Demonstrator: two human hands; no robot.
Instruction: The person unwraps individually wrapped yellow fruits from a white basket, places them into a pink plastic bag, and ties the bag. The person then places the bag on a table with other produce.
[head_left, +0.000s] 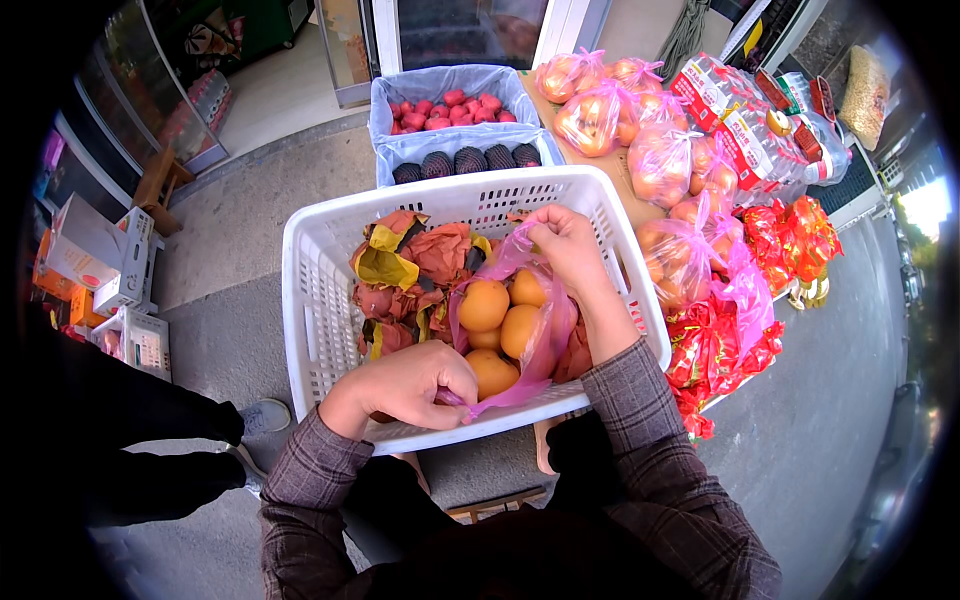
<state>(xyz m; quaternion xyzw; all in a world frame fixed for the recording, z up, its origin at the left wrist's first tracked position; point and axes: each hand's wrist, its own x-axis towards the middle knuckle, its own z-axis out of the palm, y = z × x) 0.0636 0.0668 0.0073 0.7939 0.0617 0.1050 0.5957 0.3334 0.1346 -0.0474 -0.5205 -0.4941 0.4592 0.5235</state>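
A pink plastic bag (536, 371) lies open inside a white slotted plastic basket (322, 330), with several round yellow-orange fruits (519, 330) in it. My left hand (412, 384) pinches the bag's near edge, close to the basket's front rim. The bag's far edge is held up by my right hand (564, 244), thumb and fingers closed on it. Crumpled reddish-brown and yellow paper wrappers (435, 253) fill the basket left of the bag and partly surround it. Whatever lies under the wrappers is mostly hidden.
Behind the basket stand lined crates of red fruits (450, 109) and dark fruits in foam nets (470, 162). Tied pink bags of fruit (660, 161), packs of bottles (742, 142) and red bags (705, 349) crowd the right. Another person's legs (172, 442) are at left, near stacked boxes (135, 259).
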